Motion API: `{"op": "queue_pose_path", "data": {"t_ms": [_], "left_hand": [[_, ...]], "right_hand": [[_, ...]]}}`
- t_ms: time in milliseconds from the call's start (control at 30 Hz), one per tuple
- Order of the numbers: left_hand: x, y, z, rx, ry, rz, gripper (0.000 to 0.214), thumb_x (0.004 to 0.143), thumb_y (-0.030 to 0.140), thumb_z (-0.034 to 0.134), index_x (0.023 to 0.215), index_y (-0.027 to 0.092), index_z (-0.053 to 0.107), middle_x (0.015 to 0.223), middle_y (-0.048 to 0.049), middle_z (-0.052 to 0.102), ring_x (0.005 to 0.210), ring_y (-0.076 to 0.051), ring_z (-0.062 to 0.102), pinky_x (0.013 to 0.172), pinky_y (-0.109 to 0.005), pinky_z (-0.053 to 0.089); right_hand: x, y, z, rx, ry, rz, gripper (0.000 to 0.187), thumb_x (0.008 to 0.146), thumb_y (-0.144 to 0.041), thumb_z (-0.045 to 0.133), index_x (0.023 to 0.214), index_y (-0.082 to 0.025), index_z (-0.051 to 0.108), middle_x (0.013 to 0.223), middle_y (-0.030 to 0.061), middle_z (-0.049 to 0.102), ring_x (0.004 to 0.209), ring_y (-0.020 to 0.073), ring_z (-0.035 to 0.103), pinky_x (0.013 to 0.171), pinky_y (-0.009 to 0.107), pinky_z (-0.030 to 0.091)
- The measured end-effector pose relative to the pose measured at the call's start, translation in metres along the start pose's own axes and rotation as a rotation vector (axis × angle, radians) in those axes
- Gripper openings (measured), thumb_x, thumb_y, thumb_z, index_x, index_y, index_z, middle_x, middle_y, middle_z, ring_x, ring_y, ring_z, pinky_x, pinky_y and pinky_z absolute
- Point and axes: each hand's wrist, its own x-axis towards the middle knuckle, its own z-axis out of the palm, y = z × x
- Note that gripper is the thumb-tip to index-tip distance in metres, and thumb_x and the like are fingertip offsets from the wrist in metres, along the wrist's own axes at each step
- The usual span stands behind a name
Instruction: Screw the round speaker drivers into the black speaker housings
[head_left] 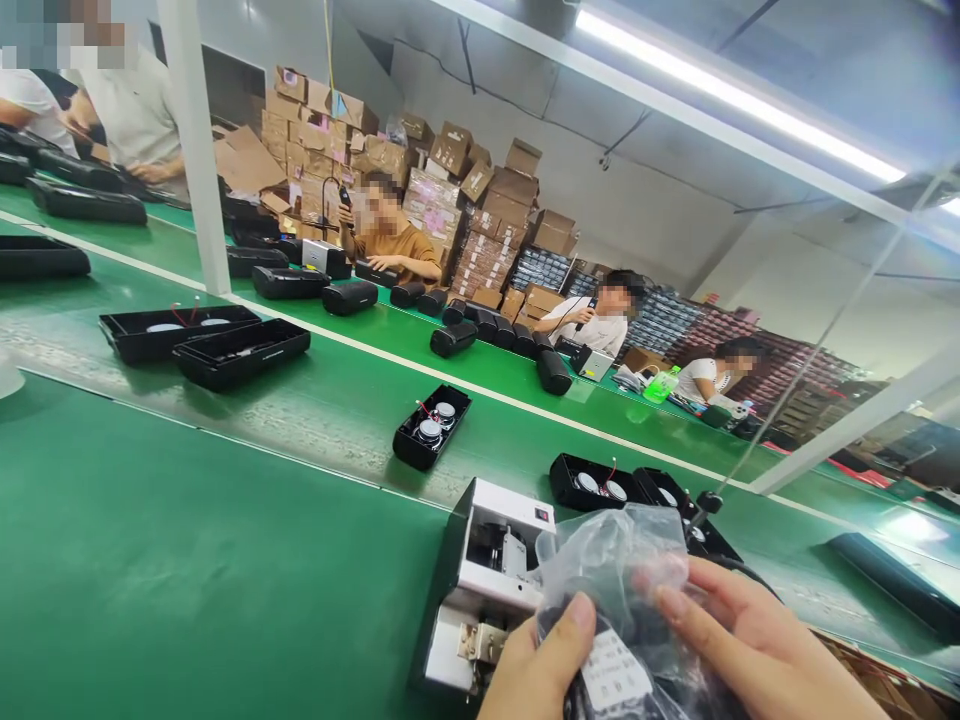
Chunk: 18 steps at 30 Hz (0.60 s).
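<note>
Both my hands hold a clear plastic bag point(615, 570) with dark parts and a white printed label inside, at the bottom right of the view. My left hand point(536, 665) pinches the bag's lower left with the thumb on top. My right hand point(742, 635) grips the right side, fingers curled over the plastic. Just left of the bag a small white and black machine point(487, 585) stands on the green table point(187, 570).
Black speaker housings point(433, 425) with round drivers lie on the green conveyor belt; longer black housings point(240, 352) lie to the left. Several people work across the belt. Cardboard boxes point(450, 190) are stacked behind them. A white post point(199, 150) rises at the left.
</note>
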Motion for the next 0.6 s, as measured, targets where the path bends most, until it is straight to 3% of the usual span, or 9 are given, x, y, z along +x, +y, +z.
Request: {"op": "queue_pose_path", "data": {"t_ms": [167, 367, 600], "left_hand": [[0.006, -0.005, 0.014, -0.126, 0.009, -0.098, 0.074, 0.085, 0.065, 0.092, 0.131, 0.007, 0.083, 0.126, -0.0234, 0.086, 0.141, -0.049, 0.071, 0.133, -0.059, 0.044], [0.01, -0.016, 0.015, -0.258, 0.029, -0.129, 0.083, 0.084, 0.061, 0.091, 0.146, 0.008, 0.076, 0.136, -0.0239, 0.082, 0.137, -0.051, 0.074, 0.127, -0.063, 0.051], [0.022, -0.021, 0.013, -0.248, 0.057, -0.094, 0.069, 0.079, 0.063, 0.095, 0.131, 0.018, 0.086, 0.142, -0.0211, 0.081, 0.15, -0.05, 0.064, 0.126, -0.053, 0.051]], "right_hand": [[0.015, -0.019, -0.001, 0.042, -0.043, -0.016, 0.046, 0.079, -0.053, 0.099, 0.113, -0.024, 0.088, 0.11, 0.0111, 0.088, 0.097, 0.0364, 0.083, 0.083, 0.041, 0.071], [0.028, -0.023, 0.0, 0.009, -0.026, -0.026, 0.043, 0.074, -0.05, 0.099, 0.105, -0.024, 0.085, 0.101, 0.0109, 0.087, 0.092, 0.0372, 0.082, 0.073, 0.04, 0.07], [0.036, -0.024, -0.007, 0.028, 0.039, 0.017, 0.045, 0.064, -0.046, 0.103, 0.097, -0.023, 0.081, 0.103, 0.0106, 0.087, 0.091, 0.0361, 0.081, 0.062, 0.034, 0.066]]}}
